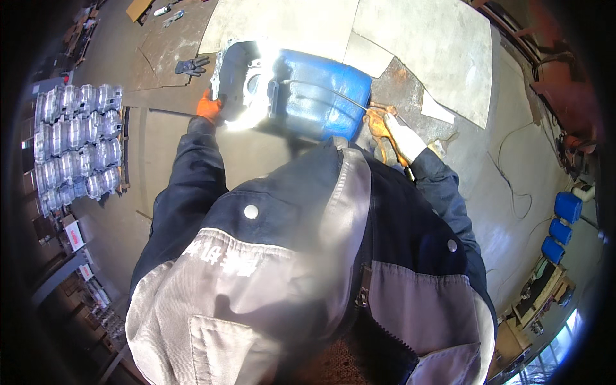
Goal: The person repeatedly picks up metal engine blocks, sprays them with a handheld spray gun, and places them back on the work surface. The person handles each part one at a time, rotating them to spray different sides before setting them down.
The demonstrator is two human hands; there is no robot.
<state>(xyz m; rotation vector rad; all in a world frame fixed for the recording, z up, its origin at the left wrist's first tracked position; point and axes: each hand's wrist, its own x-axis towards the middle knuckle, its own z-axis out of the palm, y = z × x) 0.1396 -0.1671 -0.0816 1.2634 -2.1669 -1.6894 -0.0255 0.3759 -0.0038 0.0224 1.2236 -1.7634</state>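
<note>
My left hand (208,107), in an orange glove, grips the lower left rim of a silvery metal casting (226,74). The casting has a round opening, and glare washes out its middle. It rests against a blue plastic drum (324,90) lying on its side. To the right of the drum, my right hand (399,136), in a white and orange glove, is closed around a tool with a long thin rod (346,97). That rod runs left across the drum toward the casting. The tool's handle is mostly hidden by the glove, so its exact kind is unclear.
Stacked metal castings (80,138) stand at the left. A dark glove (191,66) lies on the floor beyond my left hand. Pale sheets (423,45) cover the floor ahead. Blue containers (560,221) and a loose cable (507,173) are at the right.
</note>
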